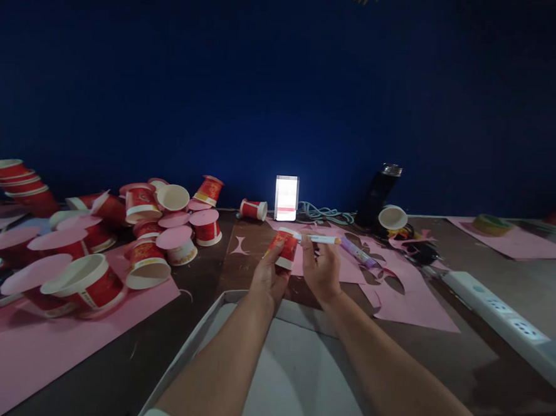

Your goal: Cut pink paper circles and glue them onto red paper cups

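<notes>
In the middle of the view my left hand [272,273] is closed round a red paper cup [285,249] printed with gold. The cup lies tilted in the fingers. My right hand [322,267] pinches a white marker pen [320,239] with an orange end, its other end reaching to the side of the cup. Both hands are above the far edge of an open white cardboard box [296,372]. Behind the right hand lie a purple tube [357,252] and pink paper [409,291] with round holes cut out.
Many red paper cups [149,263], several with pink paper discs, crowd the left side. A lit phone [287,199] stands ahead by the blue wall. Rightward are a black flask [377,192], a cup on its side [393,217], a tape roll [492,225] and a white power strip [506,325].
</notes>
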Demonstrator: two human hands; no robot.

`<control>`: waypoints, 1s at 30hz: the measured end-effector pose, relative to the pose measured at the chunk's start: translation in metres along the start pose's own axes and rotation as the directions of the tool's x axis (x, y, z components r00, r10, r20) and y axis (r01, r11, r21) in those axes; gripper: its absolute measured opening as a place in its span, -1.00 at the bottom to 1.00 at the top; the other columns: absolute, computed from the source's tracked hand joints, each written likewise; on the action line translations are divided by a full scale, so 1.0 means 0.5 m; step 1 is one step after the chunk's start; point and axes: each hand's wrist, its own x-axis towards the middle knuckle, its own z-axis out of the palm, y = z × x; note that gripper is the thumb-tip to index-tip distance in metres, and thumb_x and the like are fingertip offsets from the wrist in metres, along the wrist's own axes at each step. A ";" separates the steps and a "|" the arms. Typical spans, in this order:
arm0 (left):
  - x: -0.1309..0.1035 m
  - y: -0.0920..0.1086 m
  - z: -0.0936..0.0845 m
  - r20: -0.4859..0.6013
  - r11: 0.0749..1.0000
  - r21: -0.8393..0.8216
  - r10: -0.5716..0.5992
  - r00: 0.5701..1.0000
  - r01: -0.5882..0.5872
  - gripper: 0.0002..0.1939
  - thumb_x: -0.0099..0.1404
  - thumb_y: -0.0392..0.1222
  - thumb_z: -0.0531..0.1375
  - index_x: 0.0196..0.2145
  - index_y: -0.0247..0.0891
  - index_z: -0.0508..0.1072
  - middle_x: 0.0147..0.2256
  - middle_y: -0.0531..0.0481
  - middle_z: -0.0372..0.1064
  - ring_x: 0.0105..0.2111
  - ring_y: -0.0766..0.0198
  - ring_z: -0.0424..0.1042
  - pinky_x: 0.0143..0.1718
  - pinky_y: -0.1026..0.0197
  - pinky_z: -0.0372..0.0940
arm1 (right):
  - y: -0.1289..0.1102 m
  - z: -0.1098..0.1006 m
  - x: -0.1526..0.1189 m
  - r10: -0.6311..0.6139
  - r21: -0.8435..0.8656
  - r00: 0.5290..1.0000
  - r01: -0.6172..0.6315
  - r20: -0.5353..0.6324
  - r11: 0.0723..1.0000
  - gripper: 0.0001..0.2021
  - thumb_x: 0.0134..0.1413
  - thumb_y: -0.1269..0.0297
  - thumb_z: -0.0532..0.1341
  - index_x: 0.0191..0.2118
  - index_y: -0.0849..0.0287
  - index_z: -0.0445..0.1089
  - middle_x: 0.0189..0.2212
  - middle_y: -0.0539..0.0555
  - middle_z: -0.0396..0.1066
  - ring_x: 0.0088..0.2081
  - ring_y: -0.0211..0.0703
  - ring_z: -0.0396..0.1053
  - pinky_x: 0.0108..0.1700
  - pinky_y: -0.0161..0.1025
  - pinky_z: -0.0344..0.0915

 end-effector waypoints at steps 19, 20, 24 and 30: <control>0.007 -0.001 -0.005 -0.016 1.000 0.017 -0.004 1.000 0.004 -0.86 0.14 -0.41 0.23 -0.28 -0.40 0.46 -0.35 -0.09 0.49 -0.38 0.34 0.49 -0.23 0.32 0.36 | 0.001 -0.001 -0.001 -0.018 0.017 0.999 0.017 0.027 1.000 -0.78 0.20 0.23 0.08 -0.20 0.16 0.44 -0.30 0.13 0.51 -0.21 -0.06 0.42 -0.13 -0.10 0.28; 0.007 -0.001 -0.005 -0.016 1.000 0.014 -0.004 1.000 0.005 -0.86 0.14 -0.41 0.22 -0.28 -0.39 0.46 -0.35 -0.09 0.49 -0.38 0.33 0.49 -0.23 0.32 0.36 | 0.001 -0.001 -0.001 -0.017 0.018 1.000 0.016 0.026 1.000 -0.78 0.20 0.23 0.08 -0.20 0.16 0.44 -0.30 0.13 0.51 -0.22 -0.06 0.42 -0.13 -0.10 0.29; 0.007 -0.001 -0.005 -0.002 1.000 0.007 -0.010 1.000 0.010 -0.86 0.14 -0.41 0.22 -0.28 -0.41 0.46 -0.36 -0.10 0.49 -0.38 0.33 0.49 -0.23 0.32 0.37 | 0.001 -0.001 -0.001 -0.009 0.027 1.000 0.008 0.024 1.000 -0.78 0.20 0.22 0.08 -0.20 0.16 0.44 -0.29 0.13 0.51 -0.22 -0.06 0.42 -0.12 -0.09 0.29; 0.008 0.001 -0.005 0.001 1.000 0.009 -0.016 1.000 0.016 -0.87 0.15 -0.41 0.21 -0.28 -0.41 0.46 -0.38 -0.10 0.50 -0.39 0.32 0.49 -0.26 0.32 0.38 | 0.000 -0.001 0.000 -0.013 0.015 1.000 0.012 0.020 1.000 -0.78 0.20 0.23 0.08 -0.21 0.15 0.44 -0.30 0.13 0.51 -0.22 -0.05 0.42 -0.11 -0.08 0.28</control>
